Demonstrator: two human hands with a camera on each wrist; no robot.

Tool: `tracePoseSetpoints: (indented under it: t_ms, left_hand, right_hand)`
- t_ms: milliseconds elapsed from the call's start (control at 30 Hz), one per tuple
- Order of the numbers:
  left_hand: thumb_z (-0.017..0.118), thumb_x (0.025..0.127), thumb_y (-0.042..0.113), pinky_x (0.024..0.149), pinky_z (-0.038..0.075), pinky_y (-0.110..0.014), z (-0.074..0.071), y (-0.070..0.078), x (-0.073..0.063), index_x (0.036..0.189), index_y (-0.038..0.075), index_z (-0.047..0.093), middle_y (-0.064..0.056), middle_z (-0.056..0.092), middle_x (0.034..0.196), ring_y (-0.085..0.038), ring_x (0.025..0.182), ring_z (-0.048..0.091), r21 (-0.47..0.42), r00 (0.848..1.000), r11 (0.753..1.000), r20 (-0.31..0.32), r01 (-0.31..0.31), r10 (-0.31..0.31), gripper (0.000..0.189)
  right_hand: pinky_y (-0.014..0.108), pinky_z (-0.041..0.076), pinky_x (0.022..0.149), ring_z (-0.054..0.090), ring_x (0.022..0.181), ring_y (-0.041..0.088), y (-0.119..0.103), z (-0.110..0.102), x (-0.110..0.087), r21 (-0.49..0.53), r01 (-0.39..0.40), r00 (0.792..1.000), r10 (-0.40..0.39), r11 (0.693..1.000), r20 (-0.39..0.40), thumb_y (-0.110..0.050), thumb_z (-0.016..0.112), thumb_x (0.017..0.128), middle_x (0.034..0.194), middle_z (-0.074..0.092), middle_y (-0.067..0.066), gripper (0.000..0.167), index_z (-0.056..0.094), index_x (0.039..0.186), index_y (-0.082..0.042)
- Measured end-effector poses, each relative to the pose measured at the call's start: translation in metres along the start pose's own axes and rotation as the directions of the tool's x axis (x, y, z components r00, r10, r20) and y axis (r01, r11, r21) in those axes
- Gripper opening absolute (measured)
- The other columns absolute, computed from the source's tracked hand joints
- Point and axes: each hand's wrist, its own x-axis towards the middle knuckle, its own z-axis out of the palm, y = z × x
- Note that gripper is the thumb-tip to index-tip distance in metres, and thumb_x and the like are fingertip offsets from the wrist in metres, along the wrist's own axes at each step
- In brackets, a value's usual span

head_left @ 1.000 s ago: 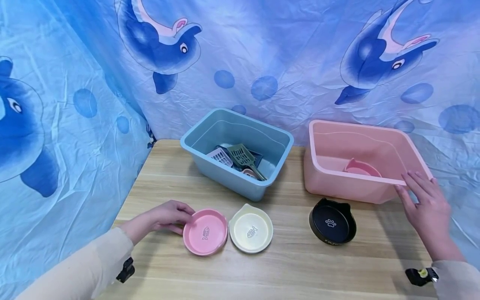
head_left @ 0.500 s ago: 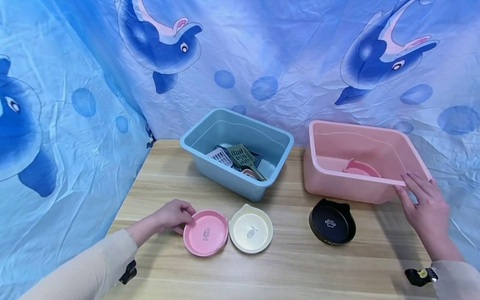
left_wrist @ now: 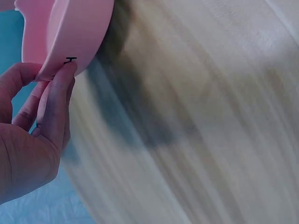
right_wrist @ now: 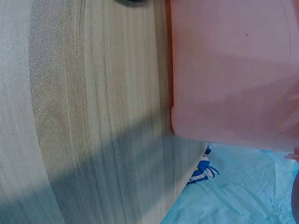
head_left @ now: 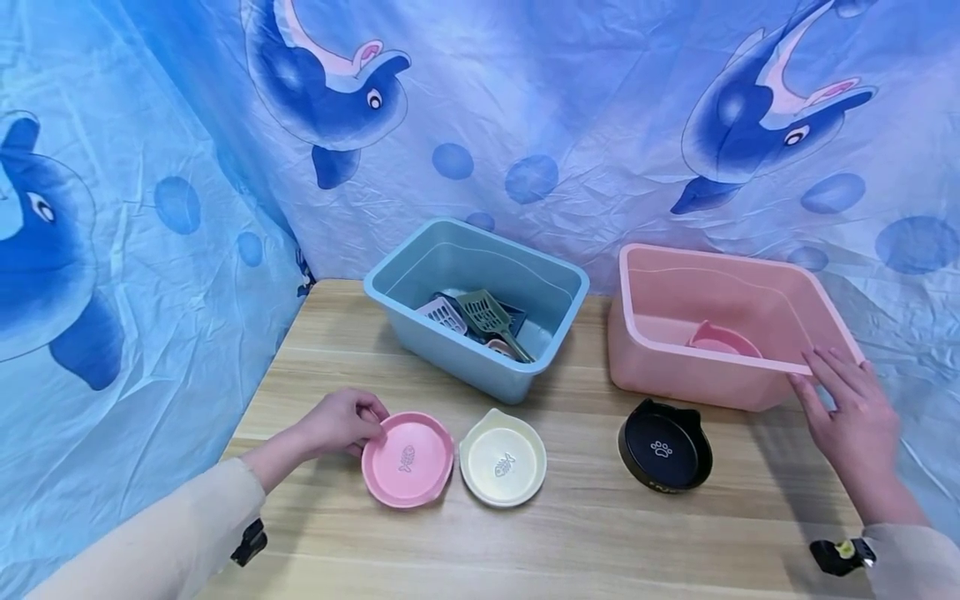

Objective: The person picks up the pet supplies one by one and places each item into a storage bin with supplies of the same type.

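Note:
My left hand pinches the left rim of a round pink cat bowl with a fishbone print. In the left wrist view, my thumb is at the rim of the pink bowl and fingertips press its outer wall; a shadow lies on the table beneath. A cream cat bowl stands just right of it. My right hand rests on the front right corner of a pink bin, fingers mostly straight over the rim. Inside that bin lies another pink bowl.
A black bowl with a paw print stands in front of the pink bin. The blue bin at the back holds a green litter scoop, a pale scoop and other items. A dolphin-print cloth hangs behind the wooden table.
The pink bowl in my left hand has shifted slightly up and left, opening a small gap from the cream bowl. My right hand stays at the bin's rim.

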Motion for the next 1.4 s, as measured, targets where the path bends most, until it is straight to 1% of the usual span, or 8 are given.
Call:
tracePoseSetpoints:
  t_ms: [267,500,633,900,1033,1100,1167,1400]
  left_hand:
    - [0.078,0.087,-0.001,0.063,0.067,-0.038,-0.023,0.020,-0.013,0.108,-0.002,0.075,-0.009,0.067,0.088,-0.020,0.077,0.068,0.105,0.994,0.989,-0.021,-0.105,0.108,0.022]
    - [0.078,0.086,-0.003,0.062,0.068,-0.037,-0.047,0.059,-0.030,0.104,-0.001,0.077,-0.006,0.072,0.086,-0.019,0.076,0.071,0.202,0.976,0.956,-0.010,-0.210,0.217,0.018]
    - [0.077,0.087,-0.004,0.062,0.067,-0.034,-0.062,0.091,-0.041,0.102,0.002,0.079,-0.005,0.074,0.086,-0.018,0.076,0.072,0.306,0.963,0.917,0.007,-0.257,0.268,0.016]
    - [0.078,0.088,-0.001,0.060,0.065,-0.033,-0.084,0.172,-0.055,0.100,0.007,0.082,-0.003,0.076,0.085,-0.018,0.076,0.071,0.512,0.937,0.803,0.013,-0.305,0.348,0.015]
    - [0.079,0.091,0.003,0.062,0.066,-0.034,-0.085,0.213,-0.050,0.102,0.007,0.082,-0.005,0.076,0.089,-0.020,0.077,0.072,0.566,0.926,0.760,0.017,-0.320,0.377,0.012]
    - [0.079,0.092,0.005,0.062,0.065,-0.033,-0.083,0.234,-0.043,0.102,0.007,0.081,-0.006,0.076,0.090,-0.021,0.076,0.072,0.596,0.917,0.730,0.026,-0.334,0.399,0.010]
    - [0.079,0.093,0.007,0.064,0.065,-0.033,-0.080,0.255,-0.033,0.103,0.007,0.081,-0.008,0.076,0.091,-0.021,0.078,0.072,0.604,0.913,0.717,0.041,-0.347,0.407,0.010]
    - [0.078,0.094,0.008,0.068,0.067,-0.032,-0.043,0.323,0.011,0.106,0.008,0.080,-0.008,0.077,0.102,-0.023,0.085,0.073,0.574,0.919,0.735,0.083,-0.361,0.387,0.012]
  right_hand:
    - [0.044,0.024,0.134,0.055,0.143,0.040,0.002,0.001,-0.001,0.000,0.007,1.000,-0.007,1.000,-0.002,-0.076,0.049,0.101,0.137,0.067,0.028,0.081,0.068,0.143,-0.010]
    - [0.046,0.024,0.133,0.055,0.144,0.039,0.000,0.000,-0.001,-0.037,0.016,1.000,-0.016,0.999,-0.007,-0.073,0.047,0.103,0.137,0.066,0.030,0.080,0.067,0.144,-0.007]
    - [0.045,0.023,0.134,0.054,0.145,0.039,0.000,-0.001,-0.001,-0.047,0.006,1.000,-0.006,0.999,0.007,-0.072,0.046,0.105,0.138,0.065,0.030,0.079,0.065,0.145,-0.007]
    - [0.045,0.021,0.134,0.052,0.147,0.039,-0.001,-0.002,0.000,-0.060,-0.013,0.999,0.015,0.998,0.029,-0.070,0.045,0.106,0.140,0.063,0.031,0.077,0.063,0.148,-0.008]
    - [0.046,0.020,0.134,0.052,0.146,0.040,-0.002,-0.002,0.001,-0.067,-0.011,0.999,0.013,0.998,0.034,-0.072,0.043,0.105,0.141,0.062,0.031,0.080,0.063,0.147,-0.007]
    - [0.046,0.020,0.134,0.052,0.146,0.040,-0.002,-0.003,0.002,-0.070,-0.013,0.999,0.016,0.997,0.040,-0.073,0.042,0.105,0.142,0.062,0.030,0.081,0.063,0.148,-0.007]
    - [0.046,0.020,0.134,0.052,0.145,0.041,-0.002,-0.003,0.003,-0.073,-0.011,0.999,0.014,0.997,0.042,-0.075,0.040,0.104,0.142,0.062,0.030,0.083,0.063,0.148,-0.007]
    - [0.046,0.022,0.134,0.054,0.143,0.041,-0.004,-0.005,0.002,-0.067,0.005,0.999,-0.003,0.998,0.036,-0.073,0.042,0.105,0.141,0.063,0.031,0.080,0.063,0.149,-0.010]
